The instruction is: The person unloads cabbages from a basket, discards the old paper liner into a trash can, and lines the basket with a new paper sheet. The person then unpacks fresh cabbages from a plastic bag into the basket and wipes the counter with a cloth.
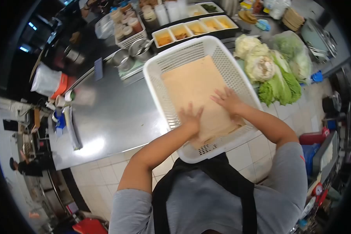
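Observation:
A large white perforated basket (156,84) stands at the front edge of the steel counter. Brown paper (195,78) lines its bottom. My left hand (190,118) lies on the paper toward the near left side, fingers spread. To the right, my right hand (227,100) rests on the paper as well, its fingers apart. Neither hand holds anything. Near my right hand and at the basket's near end, the paper is creased.
Lettuce and cabbage heads (261,68) lie right of the basket. Behind it are white trays of food (195,29), metal pots (123,59) and a bottle basket (130,39). A person in black (31,165) is at far left.

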Action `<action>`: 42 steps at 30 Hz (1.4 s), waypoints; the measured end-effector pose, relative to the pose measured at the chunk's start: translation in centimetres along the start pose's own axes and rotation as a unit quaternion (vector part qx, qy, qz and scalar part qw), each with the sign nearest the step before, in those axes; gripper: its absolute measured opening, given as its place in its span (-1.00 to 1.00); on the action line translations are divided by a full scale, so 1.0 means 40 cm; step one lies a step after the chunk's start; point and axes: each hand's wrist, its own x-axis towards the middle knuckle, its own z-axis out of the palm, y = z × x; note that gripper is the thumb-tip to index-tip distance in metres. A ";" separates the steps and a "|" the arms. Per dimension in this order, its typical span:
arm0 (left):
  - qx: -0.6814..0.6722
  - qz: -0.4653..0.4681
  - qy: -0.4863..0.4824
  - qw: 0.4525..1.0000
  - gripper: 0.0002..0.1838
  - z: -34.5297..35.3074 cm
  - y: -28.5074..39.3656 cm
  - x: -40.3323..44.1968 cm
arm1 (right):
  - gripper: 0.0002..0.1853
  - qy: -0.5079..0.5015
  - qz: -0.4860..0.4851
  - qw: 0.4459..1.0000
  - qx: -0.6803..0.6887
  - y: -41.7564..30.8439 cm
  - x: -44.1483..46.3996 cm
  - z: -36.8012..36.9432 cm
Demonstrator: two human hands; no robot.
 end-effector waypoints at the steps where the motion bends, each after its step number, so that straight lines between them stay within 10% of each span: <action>1: 0.012 0.002 -0.022 1.000 0.55 -0.005 0.020 0.005 | 0.51 0.004 0.020 1.000 -0.003 0.011 -0.018 0.015; 8: 0.011 -0.022 -0.041 0.999 0.61 -0.015 0.001 0.015 | 0.53 -0.026 0.056 0.998 -0.026 0.000 -0.009 0.002; 11: 0.035 0.003 -0.041 0.999 0.60 -0.010 -0.009 0.012 | 0.23 0.043 0.067 0.996 0.042 -0.011 -0.030 -0.009; 13: 0.026 -0.031 -0.032 0.999 0.58 -0.016 -0.017 0.020 | -0.20 0.204 0.033 0.937 0.283 0.021 -0.053 -0.032; 18: -0.046 0.122 0.100 0.986 0.17 -0.116 -0.039 0.021 | -0.41 0.530 0.224 0.745 0.337 -0.036 -0.292 -0.019; 19: -0.043 0.217 0.159 0.962 0.00 -0.144 -0.044 -0.015 | -0.42 0.517 0.277 0.731 0.349 -0.049 -0.319 0.028; 21: -0.338 0.423 0.401 0.739 -0.65 -0.199 0.005 -0.107 | -0.41 0.507 0.306 0.723 0.356 -0.038 -0.316 0.154; 24: -0.301 0.548 0.439 0.645 -0.69 -0.348 0.029 -0.424 | -0.46 0.525 0.231 0.710 0.409 -0.058 -0.300 0.180; 25: -0.172 0.575 0.608 0.520 -0.64 -0.375 0.041 -0.481 | -0.49 0.518 0.233 0.694 0.442 -0.059 -0.305 0.174; 26: -0.101 0.582 0.479 0.649 -0.63 -0.407 0.008 -0.615 | -0.52 0.511 0.243 0.672 0.478 -0.066 -0.305 0.174; 27: -0.050 0.444 0.709 0.546 -0.66 -0.375 0.077 -0.648 | -0.55 0.500 0.259 0.646 0.515 -0.074 -0.307 0.179; 32: -0.073 0.458 0.806 0.368 -0.66 -0.366 0.085 -0.804 | -0.55 0.510 0.338 0.622 0.489 -0.097 -0.294 0.167; 42: -0.113 0.559 0.641 0.514 -0.80 -0.244 -0.042 -0.776 | -0.57 0.513 0.349 0.591 0.515 -0.115 -0.290 0.177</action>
